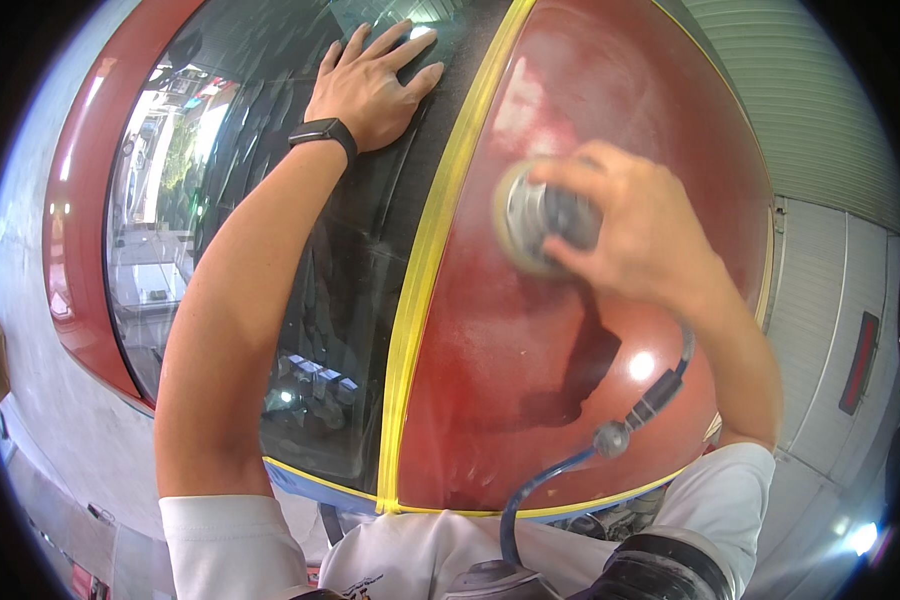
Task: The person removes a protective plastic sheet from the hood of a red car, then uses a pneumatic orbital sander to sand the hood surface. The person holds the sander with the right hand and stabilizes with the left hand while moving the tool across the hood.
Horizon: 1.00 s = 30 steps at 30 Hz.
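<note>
My right hand (635, 225) grips a round air sander (548, 215), its disc pressed to the red car panel (510, 420). Motion smears the hand and the disc's edge. From the tool a blue air hose (555, 468) with dark and metal fittings runs back toward my body. Fingers spread, my left hand (365, 90) rests flat on the dark car glass (340, 330); a black band (323, 132) circles that wrist. A strip of yellow masking tape (425, 270) follows the border between glass and panel. Whitish dull patches show on the red paint around the sander.
Yellow tape (555, 512) also edges the panel close to my waist. Beyond the glass, on the left, is another red body section (82, 250). A ribbed grey shutter (800, 90) and pale wall panels (820, 290) stand at the right. Dark round gear (660, 570) sits at my lower front.
</note>
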Tool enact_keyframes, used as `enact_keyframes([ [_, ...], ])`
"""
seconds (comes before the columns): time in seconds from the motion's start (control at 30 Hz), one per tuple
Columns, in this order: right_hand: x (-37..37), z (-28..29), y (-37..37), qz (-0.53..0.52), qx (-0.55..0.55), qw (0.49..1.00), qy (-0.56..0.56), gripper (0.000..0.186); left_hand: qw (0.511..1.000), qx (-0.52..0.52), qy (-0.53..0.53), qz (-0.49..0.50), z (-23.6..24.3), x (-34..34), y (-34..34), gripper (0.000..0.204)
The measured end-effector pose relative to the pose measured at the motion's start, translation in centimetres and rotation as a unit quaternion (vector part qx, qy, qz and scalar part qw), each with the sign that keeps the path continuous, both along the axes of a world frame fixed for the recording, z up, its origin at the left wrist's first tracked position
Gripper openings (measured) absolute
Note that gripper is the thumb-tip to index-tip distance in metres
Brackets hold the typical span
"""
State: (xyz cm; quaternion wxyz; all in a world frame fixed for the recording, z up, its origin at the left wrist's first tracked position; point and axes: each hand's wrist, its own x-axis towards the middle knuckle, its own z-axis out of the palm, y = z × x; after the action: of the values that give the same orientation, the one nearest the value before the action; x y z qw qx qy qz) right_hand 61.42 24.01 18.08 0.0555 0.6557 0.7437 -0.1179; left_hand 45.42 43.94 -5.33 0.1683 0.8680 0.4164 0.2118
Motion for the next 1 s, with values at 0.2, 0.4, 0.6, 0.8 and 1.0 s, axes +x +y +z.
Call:
enact_keyframes([
  [0.2,-3.8,0.2,-4.3,0.016,-0.083,0.996,0.003,0.055,0.998,-0.052,0.005,-0.042,1.4,-0.4,0.2,0.065],
  [0.4,1.8,-0.7,2.9,-0.044,0.007,0.999,-0.028,0.052,0.998,-0.044,0.008,-0.043,2.2,-0.5,0.1,0.064],
  [0.6,-4.0,0.2,-2.5,0.053,-0.083,0.995,0.004,0.053,0.998,-0.041,0.004,-0.04,2.1,-0.7,-0.1,0.064],
  [0.8,-4.7,-0.6,-2.9,0.086,-0.072,0.994,0.013,0.055,0.998,-0.045,0.003,-0.04,2.2,-0.6,0.0,0.064],
  [1.0,2.4,-1.4,6.8,0.01,0.026,0.999,-0.029,0.053,0.999,-0.032,0.014,-0.042,2.0,-0.6,0.1,0.063],
])
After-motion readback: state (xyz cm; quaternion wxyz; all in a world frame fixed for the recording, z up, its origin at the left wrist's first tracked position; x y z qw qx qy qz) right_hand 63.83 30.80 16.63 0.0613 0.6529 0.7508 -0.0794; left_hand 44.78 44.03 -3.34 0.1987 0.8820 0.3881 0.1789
